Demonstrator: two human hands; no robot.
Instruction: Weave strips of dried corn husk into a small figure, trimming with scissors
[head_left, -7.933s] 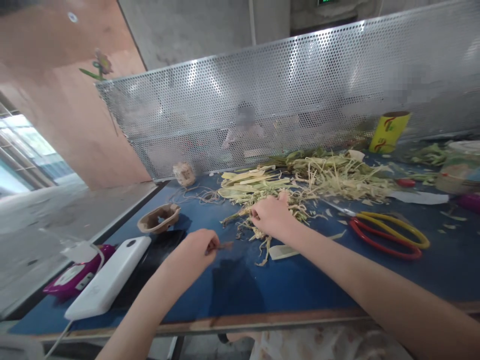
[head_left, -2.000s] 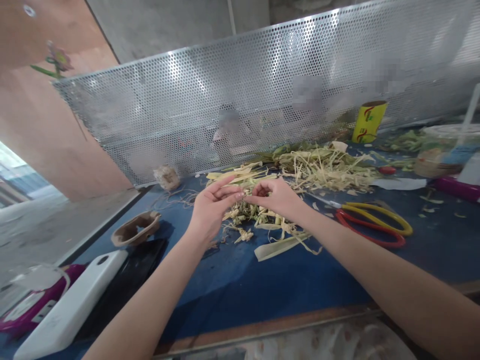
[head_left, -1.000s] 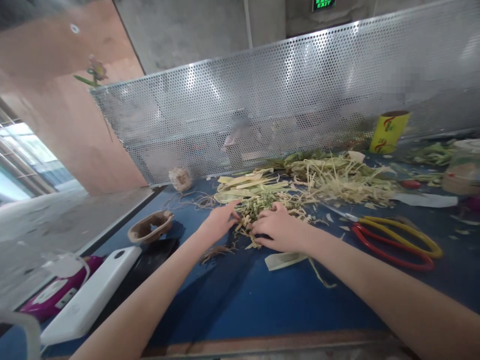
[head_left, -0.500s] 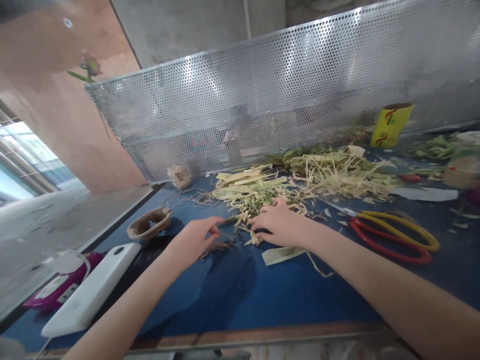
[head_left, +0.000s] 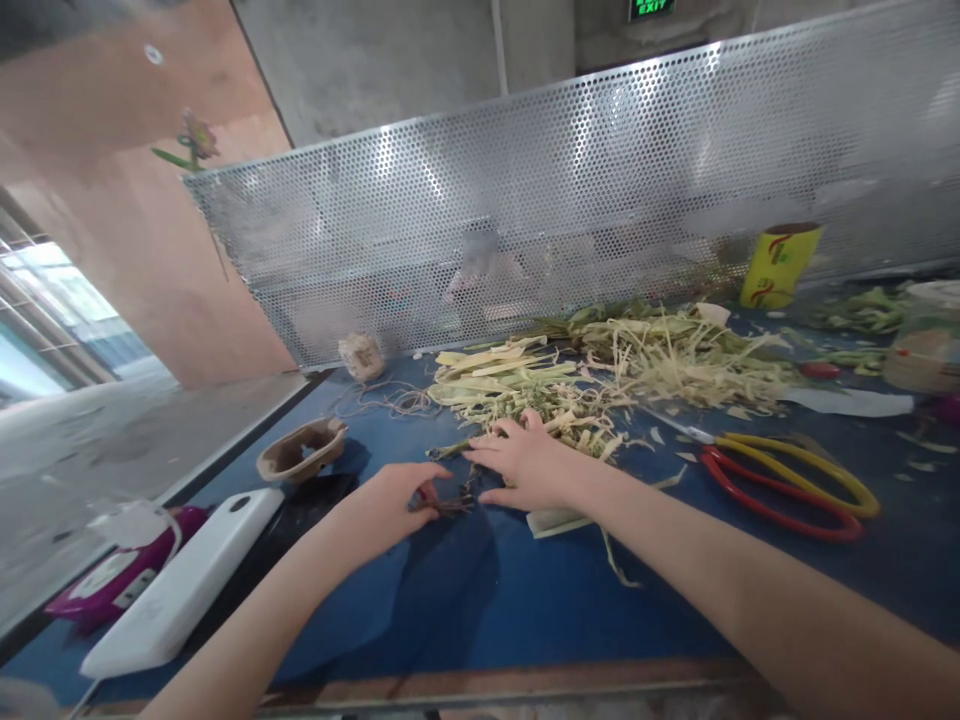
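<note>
My left hand point(head_left: 394, 505) has its thumb and fingers closed around a small bunch of thin brown strands point(head_left: 454, 503), just above the blue tabletop. My right hand point(head_left: 529, 465) lies with fingers spread at the near edge of a heap of pale green leaf strips point(head_left: 495, 375) and small dried sprigs. A green stem point(head_left: 450, 449) pokes out from the heap toward the left hand. Under the right wrist a wide pale strip point(head_left: 553, 523) is partly hidden.
Scissors with one red and one yellow handle point(head_left: 787, 480) lie at the right. A moulded cardboard tray point(head_left: 304, 452), a white power bank-like slab point(head_left: 184, 580) and a ball of twine point(head_left: 361, 357) are at the left. A yellow tube point(head_left: 780, 265) stands before the perforated metal screen point(head_left: 420, 210).
My left hand has moved slightly down and closed on the brown strands, lifting them a little. My right hand has shifted left, its fingers spreading wider. The view has tilted slightly.
</note>
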